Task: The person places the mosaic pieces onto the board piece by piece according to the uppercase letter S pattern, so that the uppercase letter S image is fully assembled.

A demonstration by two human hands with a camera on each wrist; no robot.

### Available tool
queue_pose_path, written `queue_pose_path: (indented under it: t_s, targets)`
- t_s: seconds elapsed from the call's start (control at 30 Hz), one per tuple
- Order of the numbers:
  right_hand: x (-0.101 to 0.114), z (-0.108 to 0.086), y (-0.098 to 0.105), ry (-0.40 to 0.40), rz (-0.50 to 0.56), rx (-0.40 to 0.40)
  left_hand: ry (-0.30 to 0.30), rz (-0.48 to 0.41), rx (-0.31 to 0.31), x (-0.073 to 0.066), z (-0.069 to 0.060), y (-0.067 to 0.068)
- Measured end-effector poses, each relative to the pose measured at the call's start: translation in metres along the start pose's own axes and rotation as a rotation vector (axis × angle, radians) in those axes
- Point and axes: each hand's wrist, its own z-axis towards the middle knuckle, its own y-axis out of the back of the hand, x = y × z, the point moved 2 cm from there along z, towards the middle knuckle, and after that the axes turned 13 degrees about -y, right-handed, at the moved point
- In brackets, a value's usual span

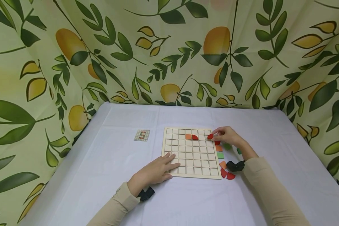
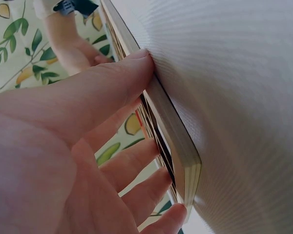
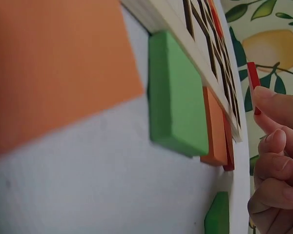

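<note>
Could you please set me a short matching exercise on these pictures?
1. Left hand
2. Right hand
3. Card
4. Backdrop

A. Leaf-patterned
B. Pinches a red piece
C. Lies apart, left of the board
D. Rests on the board's near left corner

Pairs: 1-D, 2-B, 3-C, 4-A

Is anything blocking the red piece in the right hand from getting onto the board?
Nothing I can see! The right hand pinches the red piece at the right edge of the board, and the nearby squares look bare.
</note>
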Motion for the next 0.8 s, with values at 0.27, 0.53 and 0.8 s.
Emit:
queue_pose_path:
  t_s: [0.27, 0.53, 0.8]
  targets:
    - [0.008, 0.001, -0.007, 0.031, 0.001, 0.002, -0.004, 0.007, -0.005, 0.000, 0.000, 0.001]
    - [0.015, 0.003, -0.013, 0.062, 0.024, 0.029, 0.002, 0.010, 0.002, 0.000, 0.000, 0.000]
    - [0.022, 0.003, -0.019, 0.089, 0.053, 0.047, -0.013, 0.020, -0.004, 0.000, 0.000, 0.001]
